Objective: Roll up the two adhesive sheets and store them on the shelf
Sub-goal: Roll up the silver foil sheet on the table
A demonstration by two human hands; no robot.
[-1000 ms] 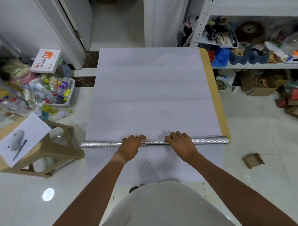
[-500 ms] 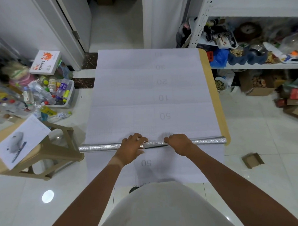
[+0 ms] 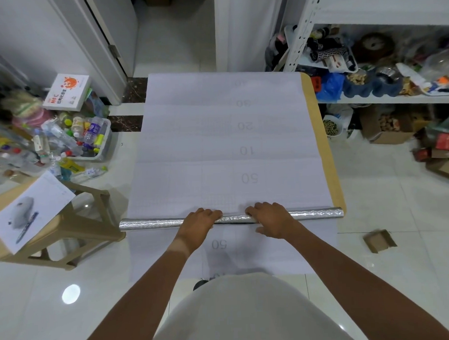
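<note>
White tiled floor (image 3: 387, 189). Both hands, left hand (image 3: 198, 223) and right hand (image 3: 271, 219), fingers curled over a barely started silver roll (image 3: 314, 213); most of the sheet (image 3: 217, 149) still flat, shelf (image 3: 394, 99) unreached.

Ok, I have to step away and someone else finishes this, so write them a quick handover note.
Left hand and right hand: both palms down on the silver roll, near its middle.
Sheets: the top sheet is only rolled at its near end; most lies flat on the table. A second sheet lies flat underneath.
Left: finish this roll, roll the second, put both on the shelf.
</note>
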